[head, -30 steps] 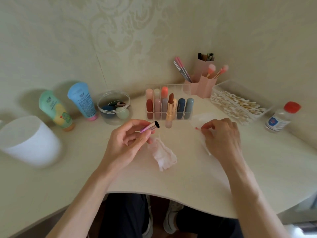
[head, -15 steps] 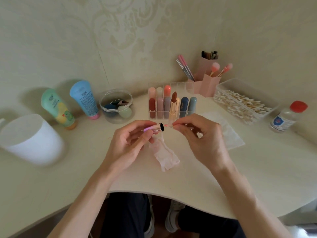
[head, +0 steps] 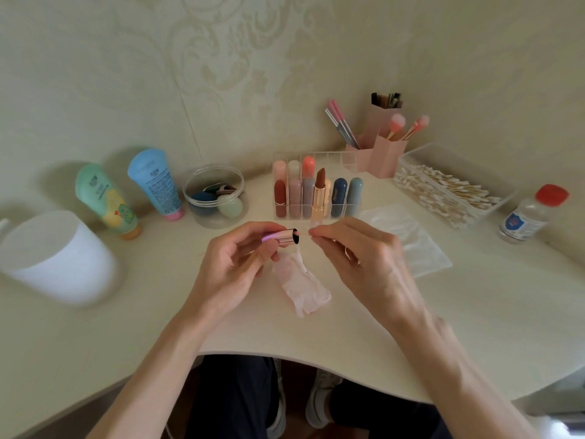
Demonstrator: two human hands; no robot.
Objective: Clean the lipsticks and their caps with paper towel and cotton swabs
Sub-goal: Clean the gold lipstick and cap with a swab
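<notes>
A: Left hand?
B: Left hand [head: 234,264], fingers curled round the lipstick cap [head: 283,237]. It is a shiny pink-metal sleeve held above the bench [head: 474,312], lying near level, open mouth turned to 3 o'clock.

A: Right hand?
B: Right hand [head: 357,251], thumb and forefinger pinching a cotton swab [head: 304,235] by its thin stick. The swab points to 9 o'clock, its tip at the cap's mouth. Whether the tip is inside, cannot tell.

A: Below the hands?
B: Crumpled paper towel [head: 300,280], pink-stained, flat on the bench at 6 o'clock from the cap, between the two hands.

A: The lipstick itself?
B: Uncapped lipstick [head: 319,194], gold barrel, brown bullet, upright at 12 o'clock from the cap, just in front of the clear organizer [head: 345,160]. Other capped sticks stand in its compartments.

A: Supplies?
B: Flat white paper sheet [head: 408,236] at 3 o'clock, partly behind the right hand. Clear tray of swabs [head: 443,191] at 2 o'clock. Red-capped bottle [head: 528,213] beyond it, apart from the tray.

A: Left side?
B: White tub [head: 57,258] at 9 o'clock, two tubes [head: 107,201] at 10, jar of sponges [head: 215,198] at 11.
</notes>
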